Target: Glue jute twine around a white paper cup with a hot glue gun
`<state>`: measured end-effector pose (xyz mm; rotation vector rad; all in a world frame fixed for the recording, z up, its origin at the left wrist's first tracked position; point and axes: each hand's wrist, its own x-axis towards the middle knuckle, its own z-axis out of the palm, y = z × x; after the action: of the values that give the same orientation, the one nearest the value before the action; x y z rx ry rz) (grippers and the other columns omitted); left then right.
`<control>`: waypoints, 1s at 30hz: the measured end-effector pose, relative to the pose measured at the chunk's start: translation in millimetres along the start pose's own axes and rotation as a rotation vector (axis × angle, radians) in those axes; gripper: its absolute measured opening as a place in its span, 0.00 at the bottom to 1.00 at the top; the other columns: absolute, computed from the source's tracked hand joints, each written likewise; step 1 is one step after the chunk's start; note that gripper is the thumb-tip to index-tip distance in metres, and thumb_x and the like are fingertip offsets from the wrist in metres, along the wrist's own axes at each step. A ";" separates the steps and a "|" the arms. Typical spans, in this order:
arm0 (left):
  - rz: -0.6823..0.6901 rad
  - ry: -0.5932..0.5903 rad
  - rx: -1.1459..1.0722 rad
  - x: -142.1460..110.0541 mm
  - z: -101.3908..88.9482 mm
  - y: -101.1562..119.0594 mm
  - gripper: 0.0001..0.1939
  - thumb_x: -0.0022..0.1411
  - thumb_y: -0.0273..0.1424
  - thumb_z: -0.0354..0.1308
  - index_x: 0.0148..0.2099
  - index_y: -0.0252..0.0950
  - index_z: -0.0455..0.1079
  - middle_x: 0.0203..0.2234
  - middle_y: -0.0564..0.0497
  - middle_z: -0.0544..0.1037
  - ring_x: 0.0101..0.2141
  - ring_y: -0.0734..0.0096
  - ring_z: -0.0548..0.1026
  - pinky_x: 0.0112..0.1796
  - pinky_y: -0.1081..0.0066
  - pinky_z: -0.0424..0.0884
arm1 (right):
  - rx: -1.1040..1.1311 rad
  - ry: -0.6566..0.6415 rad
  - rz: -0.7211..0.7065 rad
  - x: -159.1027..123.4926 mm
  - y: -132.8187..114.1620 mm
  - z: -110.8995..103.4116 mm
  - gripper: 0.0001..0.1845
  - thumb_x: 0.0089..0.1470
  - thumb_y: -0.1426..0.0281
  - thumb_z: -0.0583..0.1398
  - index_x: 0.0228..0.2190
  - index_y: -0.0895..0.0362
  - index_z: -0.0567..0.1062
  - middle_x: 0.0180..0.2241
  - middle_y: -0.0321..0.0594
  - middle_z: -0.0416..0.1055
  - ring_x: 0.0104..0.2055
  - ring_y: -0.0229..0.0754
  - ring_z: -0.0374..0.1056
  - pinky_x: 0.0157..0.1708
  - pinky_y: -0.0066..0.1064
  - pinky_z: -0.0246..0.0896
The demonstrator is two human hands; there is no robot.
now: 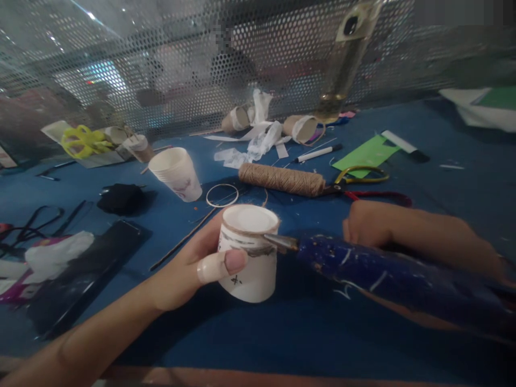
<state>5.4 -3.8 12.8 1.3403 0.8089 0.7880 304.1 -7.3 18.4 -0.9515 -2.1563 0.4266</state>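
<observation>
Grasping: 1 white cup, axis near upright over the bench, left grip curled around its left side. Right grip clenched on 1 blue glue gun (hold partly hidden), long axis pointing leftward, nozzle at the cup's twine band.

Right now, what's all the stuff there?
screen: one, grey, back
bottle: one, transparent, back
brown cups: two, brown, back
scraps: uncounted, white, back
handles: uncounted, yellow, back left
cup stack: one, white, left
ring: one, white, middle
twine: one spool, brown, middle
scissors: one, yellow-red, beside twine
marker: one, black-white, behind twine
paper: one, green, right
slab: one, black, left
clutter: uncounted, mixed, left
table: one, blue, underneath
tool: one, blue, right
held cup: one, white, centre
left hand: one, around held cup
right hand: one, around tool
</observation>
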 end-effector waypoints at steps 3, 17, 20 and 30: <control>0.026 -0.021 -0.015 -0.2 -1.9 -1.0 0.30 0.66 0.49 0.63 0.65 0.41 0.73 0.57 0.41 0.82 0.58 0.38 0.78 0.58 0.47 0.73 | 0.016 0.032 -0.018 -0.4 -0.9 1.0 0.11 0.59 0.72 0.62 0.27 0.47 0.67 0.28 0.32 0.67 0.27 0.40 0.66 0.28 0.37 0.55; 0.128 -0.127 -0.171 0.6 -6.8 -12.1 0.30 0.68 0.48 0.59 0.68 0.43 0.69 0.56 0.44 0.83 0.53 0.39 0.83 0.51 0.49 0.78 | 0.016 0.095 -0.016 -0.7 -0.9 5.6 0.13 0.60 0.71 0.63 0.27 0.48 0.65 0.28 0.30 0.65 0.27 0.40 0.64 0.30 0.36 0.56; 0.104 -0.148 -0.208 -0.4 -6.5 -11.7 0.32 0.67 0.49 0.62 0.69 0.45 0.67 0.58 0.44 0.82 0.53 0.38 0.82 0.51 0.49 0.78 | -0.012 0.077 0.026 -0.2 -3.1 3.5 0.14 0.60 0.69 0.63 0.26 0.48 0.65 0.28 0.31 0.67 0.27 0.41 0.65 0.28 0.36 0.54; 0.091 -0.099 -0.052 0.9 -9.7 -11.7 0.27 0.69 0.45 0.61 0.66 0.41 0.70 0.57 0.41 0.82 0.56 0.45 0.80 0.54 0.54 0.76 | -0.068 0.060 0.003 -1.6 -2.0 2.6 0.14 0.60 0.72 0.61 0.25 0.48 0.65 0.28 0.32 0.69 0.27 0.40 0.68 0.30 0.37 0.55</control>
<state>-2.2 1.1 0.5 1.3664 0.6491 0.8021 301.9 -9.9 17.0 -0.9922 -2.1272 0.3240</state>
